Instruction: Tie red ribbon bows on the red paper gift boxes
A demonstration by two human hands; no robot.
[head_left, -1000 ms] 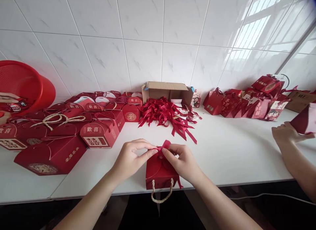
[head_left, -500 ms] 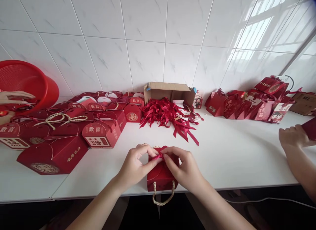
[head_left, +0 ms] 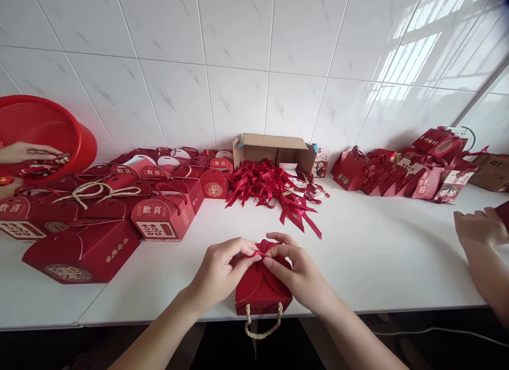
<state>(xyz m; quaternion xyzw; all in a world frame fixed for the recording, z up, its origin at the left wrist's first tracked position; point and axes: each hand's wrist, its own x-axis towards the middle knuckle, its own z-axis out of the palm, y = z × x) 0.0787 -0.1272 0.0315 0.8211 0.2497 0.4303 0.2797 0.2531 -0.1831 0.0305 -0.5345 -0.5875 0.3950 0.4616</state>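
A small dark red gift box (head_left: pixel 260 293) stands at the table's front edge, its cream rope handle (head_left: pixel 262 335) hanging over that edge. My left hand (head_left: pixel 226 264) pinches a red ribbon (head_left: pixel 260 254) at the top of the box, thumb against forefinger. From the other side my right hand (head_left: pixel 296 266) pinches the same ribbon, its fingertips close to those of the left. One finger of my right hand is raised. The exact shape of the ribbon between the fingertips is partly hidden.
Many red gift boxes (head_left: pixel 159 216) fill the left. Behind are a cardboard box (head_left: pixel 274 142) and red ribbons (head_left: pixel 254 184). More red boxes (head_left: pixel 421 174) stand right. Another person's hand (head_left: pixel 32 151) is in a red basket (head_left: pixel 85 142); another hand (head_left: pixel 479 227) is at right.
My right hand's fingers have shifted on the ribbon, one now lifted, and more of the box's top flaps shows. At far left, the other person's hand has moved right inside the basket.
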